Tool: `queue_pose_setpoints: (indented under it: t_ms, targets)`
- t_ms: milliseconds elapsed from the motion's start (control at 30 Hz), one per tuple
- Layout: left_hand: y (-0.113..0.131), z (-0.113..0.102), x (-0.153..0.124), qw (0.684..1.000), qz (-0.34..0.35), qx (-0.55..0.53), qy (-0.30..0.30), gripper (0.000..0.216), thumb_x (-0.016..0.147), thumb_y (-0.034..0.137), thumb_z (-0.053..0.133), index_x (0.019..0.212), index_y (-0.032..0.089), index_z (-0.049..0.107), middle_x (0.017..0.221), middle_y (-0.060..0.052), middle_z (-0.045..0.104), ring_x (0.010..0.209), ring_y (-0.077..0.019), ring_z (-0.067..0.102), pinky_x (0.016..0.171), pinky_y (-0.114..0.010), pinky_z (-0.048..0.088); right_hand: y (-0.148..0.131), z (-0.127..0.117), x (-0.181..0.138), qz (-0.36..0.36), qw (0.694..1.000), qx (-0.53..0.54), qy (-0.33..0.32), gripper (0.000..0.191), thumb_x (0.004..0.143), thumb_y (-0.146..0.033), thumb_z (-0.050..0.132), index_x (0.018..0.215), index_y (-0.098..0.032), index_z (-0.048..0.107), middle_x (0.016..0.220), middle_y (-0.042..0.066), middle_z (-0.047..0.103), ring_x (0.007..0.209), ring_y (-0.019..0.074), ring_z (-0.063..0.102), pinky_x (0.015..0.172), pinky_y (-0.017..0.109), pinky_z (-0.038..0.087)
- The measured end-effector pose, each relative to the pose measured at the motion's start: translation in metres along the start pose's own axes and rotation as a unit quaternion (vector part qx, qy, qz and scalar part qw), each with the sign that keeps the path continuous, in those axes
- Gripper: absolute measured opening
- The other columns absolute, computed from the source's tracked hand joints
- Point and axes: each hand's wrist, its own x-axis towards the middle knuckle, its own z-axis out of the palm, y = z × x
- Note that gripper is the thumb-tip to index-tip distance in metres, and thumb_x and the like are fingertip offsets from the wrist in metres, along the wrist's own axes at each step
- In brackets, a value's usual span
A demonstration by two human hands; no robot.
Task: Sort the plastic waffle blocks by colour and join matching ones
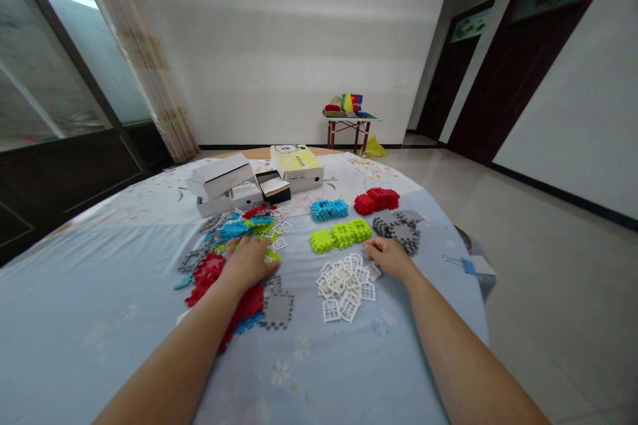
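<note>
Left hand (248,262): spread over mixed pieces (207,272)
Right hand (389,256): narrow; cannot tell if holding
White window pile (343,283): between hands, nearer right

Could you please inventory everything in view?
White plastic lattices: many, white, front pile
Lime toothed plastic pieces: several, lime, behind lattices
Blue plastic pieces: several, blue, behind lime
Red plastic pieces: several, red, right of blue
Grey plastic pieces: several, grey, right of lime
Mixed plastic heap: one, multicoloured, left
White boxes: several, white, behind heap
Patterned box: one, yellow-white, right of white boxes
Open box: one, black, behind heap
Draped table: one, bluish, foreground
Small table: one, red-legged, background
Bag: one, yellow, floor
Wall: one, white, background
Curtain: one, beige, left
Window: one, dark-framed, left
Doors: two, dark red, right
Left hand: one, over heap
Right hand: one, by lattices
</note>
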Motion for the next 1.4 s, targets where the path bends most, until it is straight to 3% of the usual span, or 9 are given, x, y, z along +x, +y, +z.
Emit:
queue_pose_setpoints:
  t_ms: [133, 267, 400, 667, 800, 933, 1133, 1233, 1400]
  targets:
    - [0.003, -0.004, 0.001, 0.995, 0.008, -0.076, 0.059, 0.055, 0.066, 0.043, 0.053, 0.116, 0.02, 0.053, 0.112, -0.01, 0.059, 0.105, -0.028, 0.05, 0.095, -0.04, 0.032, -0.002, 0.0, 0.0, 0.004, 1.0, 0.002, -0.006, 0.029, 0.077, -0.036, 0.047, 0.086, -0.016, 0.065, 0.068, 0.003, 0.066, 0.061, 0.0133, 0.059, 0.052, 0.022, 0.043]
    - [0.003, -0.002, 0.007, 0.964, 0.013, -0.23, 0.136, 0.057, 0.07, 0.043, 0.05, 0.121, 0.018, 0.046, 0.114, -0.008, 0.056, 0.098, -0.0212, 0.055, 0.092, -0.037, 0.039, -0.005, -0.001, -0.001, 0.004, 1.0, -0.003, -0.007, 0.029, 0.077, -0.037, 0.047, 0.084, -0.015, 0.066, 0.068, 0.003, 0.066, 0.058, 0.0128, 0.058, 0.052, 0.022, 0.043]
    - [-0.001, 0.006, 0.012, 0.938, 0.017, -0.32, 0.131, 0.062, 0.068, 0.043, 0.053, 0.122, 0.014, 0.042, 0.111, -0.01, 0.055, 0.094, -0.019, 0.057, 0.087, -0.036, 0.044, -0.007, -0.003, -0.002, 0.003, 1.0, -0.009, -0.009, 0.03, 0.077, -0.037, 0.047, 0.083, -0.015, 0.066, 0.067, 0.003, 0.066, 0.055, 0.0121, 0.056, 0.052, 0.022, 0.042]
    - [-0.021, -0.015, 0.001, 0.986, 0.024, -0.165, 0.013, 0.059, 0.065, 0.044, 0.055, 0.118, 0.018, 0.051, 0.117, -0.01, 0.056, 0.107, -0.0259, 0.052, 0.094, -0.039, 0.036, -0.006, -0.003, -0.002, 0.006, 1.0, -0.005, -0.01, 0.03, 0.076, -0.036, 0.048, 0.084, -0.015, 0.066, 0.067, 0.003, 0.066, 0.054, 0.0113, 0.055, 0.052, 0.021, 0.041]
    - [-0.03, -0.021, 0.0, 0.997, 0.005, -0.074, -0.012, 0.059, 0.059, 0.045, 0.062, 0.114, 0.024, 0.056, 0.113, -0.01, 0.061, 0.107, -0.0313, 0.051, 0.095, -0.044, 0.032, -0.005, -0.002, -0.001, 0.005, 1.0, -0.002, -0.006, 0.029, 0.077, -0.036, 0.047, 0.085, -0.015, 0.066, 0.068, 0.003, 0.066, 0.053, 0.0113, 0.055, 0.052, 0.022, 0.041]
    - [-0.03, -0.024, -0.001, 0.998, -0.007, -0.06, -0.017, 0.056, 0.058, 0.044, 0.062, 0.11, 0.024, 0.059, 0.107, -0.01, 0.064, 0.104, -0.0318, 0.053, 0.094, -0.044, 0.033, -0.005, -0.002, -0.001, 0.005, 1.0, 0.004, -0.005, 0.027, 0.076, -0.033, 0.047, 0.084, -0.015, 0.066, 0.067, 0.002, 0.065, 0.053, 0.0107, 0.054, 0.051, 0.021, 0.041]
    - [-0.002, -0.028, 0.007, 0.982, 0.039, -0.173, 0.061, 0.067, 0.068, 0.053, 0.052, 0.125, 0.02, 0.045, 0.12, -0.009, 0.056, 0.111, -0.0262, 0.05, 0.095, -0.04, 0.035, -0.006, -0.001, 0.0, 0.002, 1.0, 0.004, -0.005, 0.025, 0.077, -0.031, 0.047, 0.083, -0.015, 0.065, 0.066, 0.001, 0.064, 0.054, 0.0104, 0.054, 0.051, 0.02, 0.04]
    - [0.027, -0.025, 0.022, 0.972, 0.074, -0.211, 0.071, 0.067, 0.068, 0.054, 0.052, 0.126, 0.019, 0.044, 0.117, -0.009, 0.058, 0.11, -0.0249, 0.051, 0.094, -0.039, 0.036, -0.008, -0.001, -0.001, 0.008, 1.0, 0.006, -0.009, 0.024, 0.077, -0.031, 0.047, 0.083, -0.016, 0.065, 0.066, 0.001, 0.065, 0.053, 0.01, 0.054, 0.051, 0.02, 0.04]
    - [0.08, -0.019, 0.051, 0.976, 0.107, -0.178, 0.073, 0.058, 0.069, 0.046, 0.056, 0.122, 0.022, 0.047, 0.117, -0.007, 0.059, 0.11, -0.0256, 0.05, 0.095, -0.042, 0.032, -0.011, -0.002, -0.001, 0.005, 1.0, -0.006, -0.008, 0.025, 0.078, -0.032, 0.046, 0.083, -0.016, 0.065, 0.067, 0.001, 0.065, 0.053, 0.0099, 0.054, 0.052, 0.02, 0.039]
